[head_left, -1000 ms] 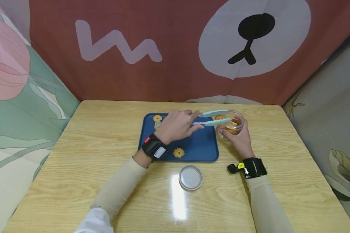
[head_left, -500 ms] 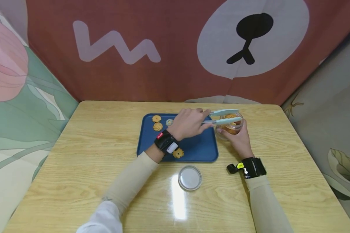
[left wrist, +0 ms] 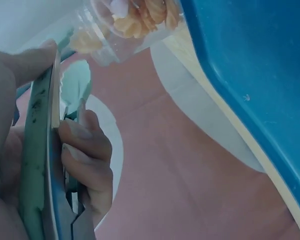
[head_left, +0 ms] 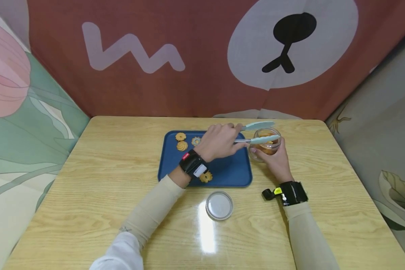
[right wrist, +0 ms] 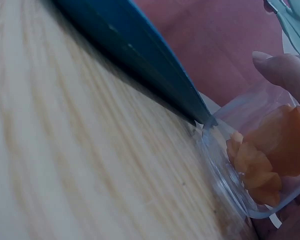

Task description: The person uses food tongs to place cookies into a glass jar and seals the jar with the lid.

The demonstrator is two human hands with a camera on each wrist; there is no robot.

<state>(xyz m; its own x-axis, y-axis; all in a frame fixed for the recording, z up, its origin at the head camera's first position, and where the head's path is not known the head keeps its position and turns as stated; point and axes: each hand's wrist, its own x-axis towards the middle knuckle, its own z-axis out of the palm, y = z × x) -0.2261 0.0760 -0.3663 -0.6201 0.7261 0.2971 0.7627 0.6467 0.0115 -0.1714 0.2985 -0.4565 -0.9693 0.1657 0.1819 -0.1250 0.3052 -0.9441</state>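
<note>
Lid [head_left: 219,205]: round, flat on the bench [head_left: 87,210], just this side of the tray [head_left: 233,172].
Tray: blue, long axis left–right; four cookies [head_left: 182,146] visible, three grouped far left, one at the near edge, partly behind the wrist strap [head_left: 193,164].
Right hand [head_left: 275,159]: curled round the side of the jar [head_left: 269,149].
Jar: clear, just beside the tray's right end, mouth upward; slight tilt cannot be judged; cookies inside.
Left hand [head_left: 219,140]: grips the tongs [head_left: 264,139] above the tray.
Tongs: long axis roughly left–right, tips pointing right; arms spread, near one crossing the jar mouth in head view.
Backdrop [head_left: 202,93]: brown-red cloth beyond the bench.
</note>
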